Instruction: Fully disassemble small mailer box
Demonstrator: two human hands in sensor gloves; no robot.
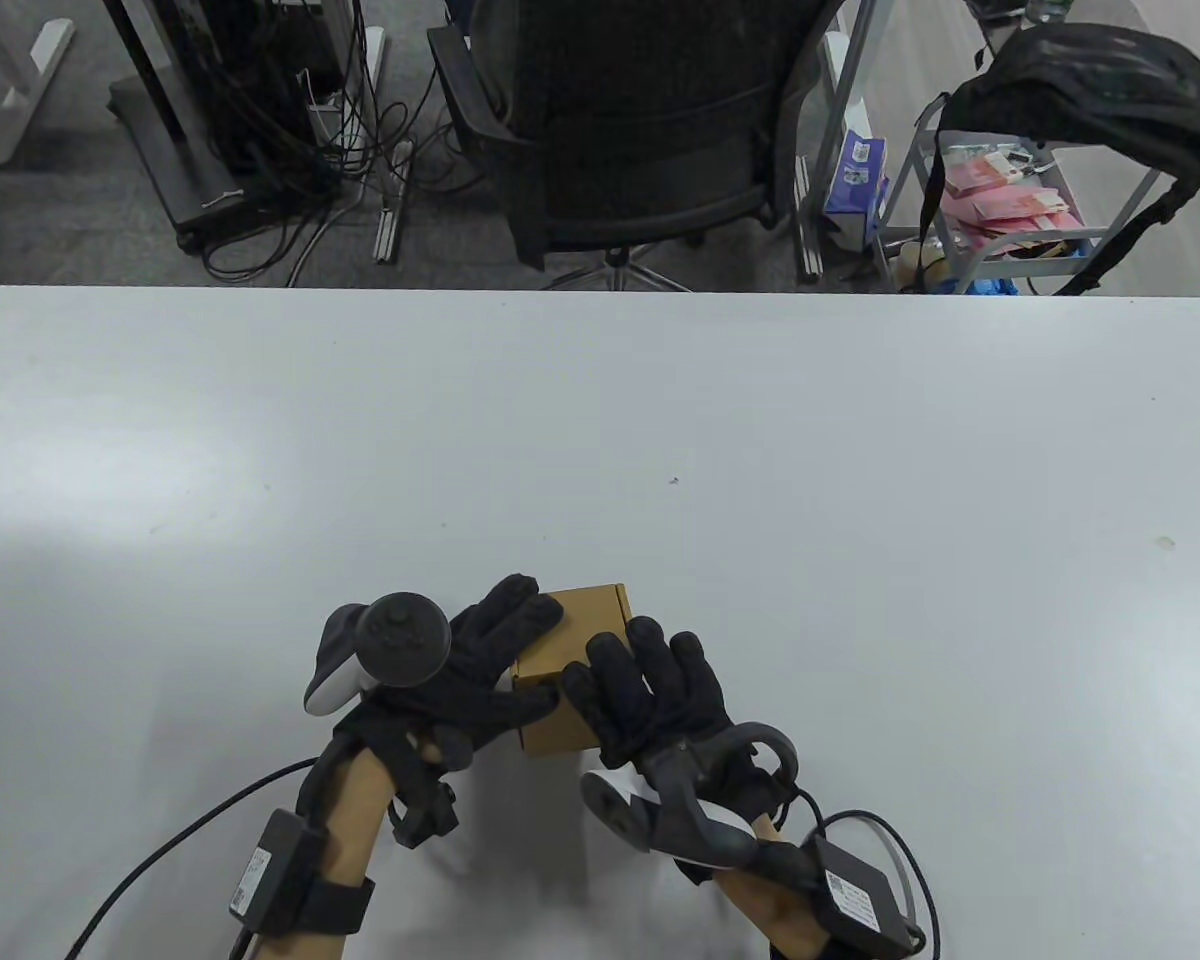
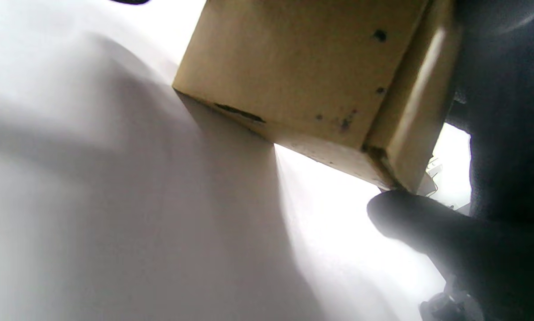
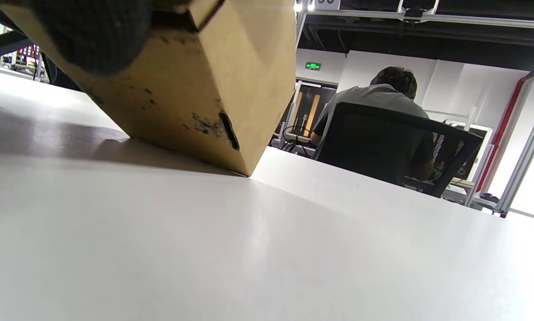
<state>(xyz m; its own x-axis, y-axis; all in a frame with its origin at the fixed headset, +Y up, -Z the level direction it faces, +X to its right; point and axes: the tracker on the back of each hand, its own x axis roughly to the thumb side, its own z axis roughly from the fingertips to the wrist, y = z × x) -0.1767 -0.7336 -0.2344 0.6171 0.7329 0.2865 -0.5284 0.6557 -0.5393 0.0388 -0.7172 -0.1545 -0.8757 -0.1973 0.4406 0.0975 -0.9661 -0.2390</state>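
You are gripping the mailer box point(image 1: 572, 668) with both hands at the table's point(image 1: 860, 480) near edge.
Your left hand point(image 1: 480, 665) is clasping its left side, your right hand point(image 1: 660, 695) curling over its right; one corner is resting on the table.

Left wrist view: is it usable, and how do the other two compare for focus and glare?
Left wrist view: soft, overexposed white beside the mailer box. Right wrist view: box sharp, shadow underneath. Table view: sharp, mild glare on the table.

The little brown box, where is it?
In the table view, the little brown box sits near the table's front edge, gripped between the left hand and right hand.
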